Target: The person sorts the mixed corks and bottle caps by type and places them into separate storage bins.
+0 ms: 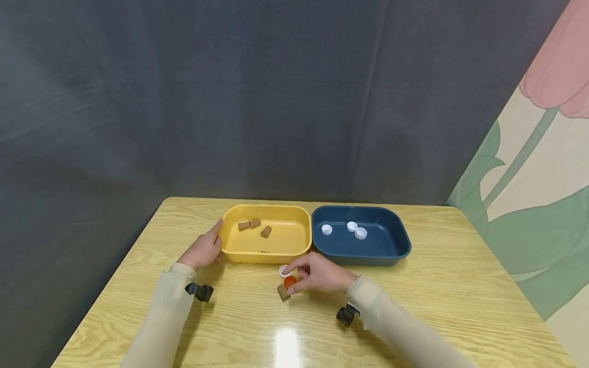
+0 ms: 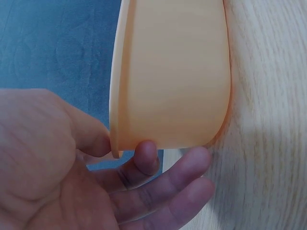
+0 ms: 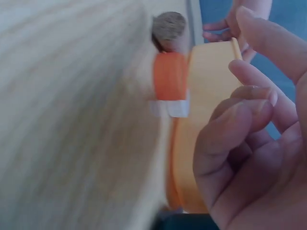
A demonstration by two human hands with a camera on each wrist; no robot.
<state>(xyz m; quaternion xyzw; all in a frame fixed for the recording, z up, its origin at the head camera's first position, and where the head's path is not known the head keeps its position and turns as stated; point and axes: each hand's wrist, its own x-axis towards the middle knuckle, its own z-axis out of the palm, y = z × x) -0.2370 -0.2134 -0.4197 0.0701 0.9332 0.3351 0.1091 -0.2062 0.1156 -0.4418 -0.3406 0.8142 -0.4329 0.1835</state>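
Observation:
My left hand (image 1: 205,250) holds the left end of the yellow tray (image 1: 262,258). In the left wrist view, thumb and fingers of the left hand (image 2: 53,167) meet the tray's rim and wall (image 2: 177,76). My right hand (image 1: 324,275) hovers at an orange cap (image 1: 290,282), between a white cap (image 1: 284,271) and a brown cork piece (image 1: 283,293) on the table. The right wrist view has the right hand (image 3: 268,153) with thumb and index finger apart, nothing between them, beside the orange cap (image 3: 170,76).
Several cork pieces (image 1: 255,223) lie inside the yellow tray. A dark blue tray (image 1: 363,259) adjoins it on the right, with three white caps (image 1: 361,233) inside. Behind the wooden table (image 1: 460,276) hangs a dark cloth (image 1: 276,102).

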